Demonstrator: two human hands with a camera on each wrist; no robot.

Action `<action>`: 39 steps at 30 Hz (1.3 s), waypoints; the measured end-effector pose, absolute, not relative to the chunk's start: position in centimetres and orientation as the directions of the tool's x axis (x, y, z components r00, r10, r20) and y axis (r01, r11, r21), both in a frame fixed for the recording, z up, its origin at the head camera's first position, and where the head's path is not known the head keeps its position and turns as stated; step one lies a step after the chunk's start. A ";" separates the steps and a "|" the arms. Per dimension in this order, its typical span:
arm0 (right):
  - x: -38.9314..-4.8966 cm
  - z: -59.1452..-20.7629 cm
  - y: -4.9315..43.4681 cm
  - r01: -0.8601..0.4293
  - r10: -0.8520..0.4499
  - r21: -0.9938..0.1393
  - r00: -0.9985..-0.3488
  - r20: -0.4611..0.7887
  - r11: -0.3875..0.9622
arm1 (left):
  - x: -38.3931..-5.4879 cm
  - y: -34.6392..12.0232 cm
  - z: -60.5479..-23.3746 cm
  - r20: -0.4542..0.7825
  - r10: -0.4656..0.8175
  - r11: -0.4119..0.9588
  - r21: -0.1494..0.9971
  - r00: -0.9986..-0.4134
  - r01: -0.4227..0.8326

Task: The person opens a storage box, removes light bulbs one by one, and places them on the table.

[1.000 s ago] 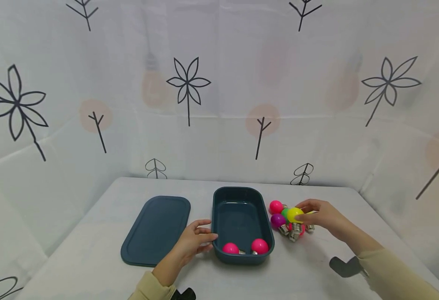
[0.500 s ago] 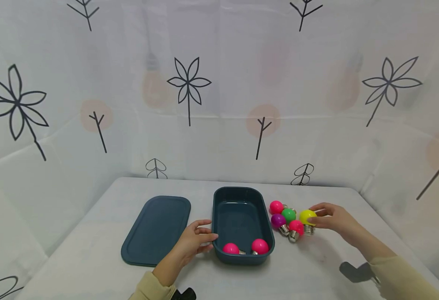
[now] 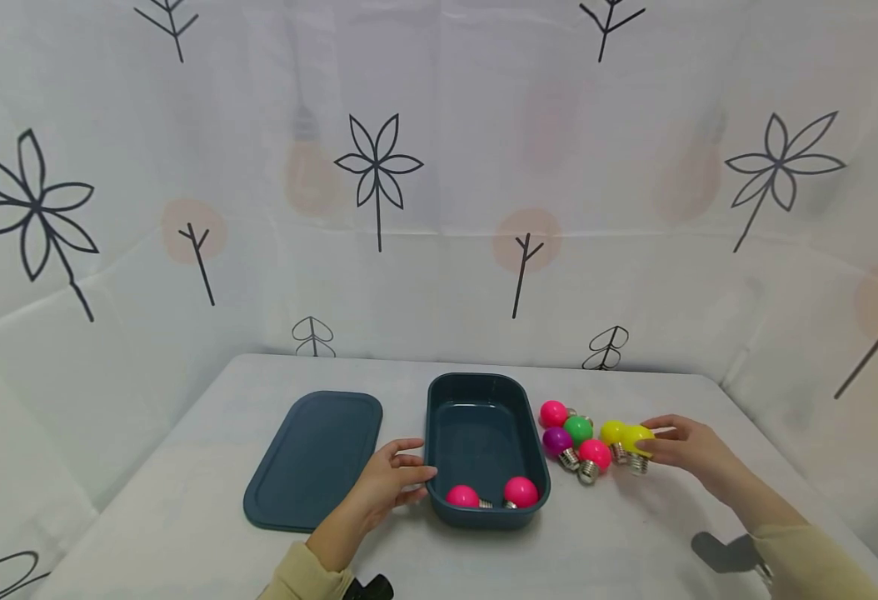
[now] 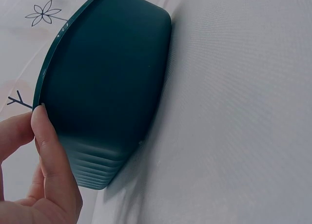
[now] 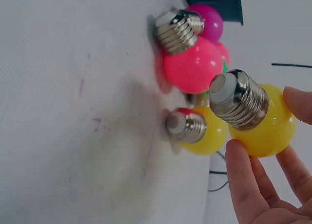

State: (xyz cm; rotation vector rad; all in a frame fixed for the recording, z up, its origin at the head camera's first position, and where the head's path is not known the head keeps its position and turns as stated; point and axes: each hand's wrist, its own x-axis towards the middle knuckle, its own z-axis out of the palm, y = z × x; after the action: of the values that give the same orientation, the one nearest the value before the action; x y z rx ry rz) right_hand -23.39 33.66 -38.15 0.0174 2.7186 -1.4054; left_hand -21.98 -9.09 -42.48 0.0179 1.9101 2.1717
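My right hand (image 3: 686, 450) pinches a yellow light bulb (image 3: 636, 438) by its round globe, between thumb and fingers. Its silver screw base (image 5: 239, 100) points away from the palm in the right wrist view. Just left of it a second yellow bulb (image 5: 207, 131) lies on the table, beside a pink bulb (image 3: 595, 455), a purple bulb (image 3: 557, 442), a green bulb (image 3: 578, 429) and another pink bulb (image 3: 554, 413). My left hand (image 3: 392, 477) holds the left rim of a dark teal box (image 3: 487, 520), with fingertips at its edge in the left wrist view.
Two pink bulbs, one at the left (image 3: 462, 497) and one at the right (image 3: 520, 492), lie in the box's near end. A flat dark teal lid (image 3: 315, 462) lies left of the box. The white table (image 3: 207, 500) ends at a patterned cloth (image 3: 439, 283).
The right hand has moved rightward with the yellow bulb, away from the pile. The green bulb and the second yellow bulb now show more fully. The left hand and box stay put.
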 end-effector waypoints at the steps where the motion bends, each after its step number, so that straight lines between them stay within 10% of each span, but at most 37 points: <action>1: -23.4 -38.3 33.8 0.060 -0.017 -0.820 -0.996 -0.084 0.569 | -22.0 -9.1 -42.5 -0.154 0.193 -0.110 0.978 -0.969 -0.177; 39: -24.8 -41.7 35.7 0.294 0.136 -0.845 -0.956 -0.261 0.446 | -21.7 -9.0 -42.2 -0.148 0.190 -0.126 0.977 -0.971 -0.174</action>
State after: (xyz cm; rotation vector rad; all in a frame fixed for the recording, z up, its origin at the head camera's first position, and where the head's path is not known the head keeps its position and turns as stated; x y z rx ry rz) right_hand -24.84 35.72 -41.72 0.3803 2.5369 -1.5299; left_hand -21.66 -8.98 -42.20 0.0177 1.8976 2.1912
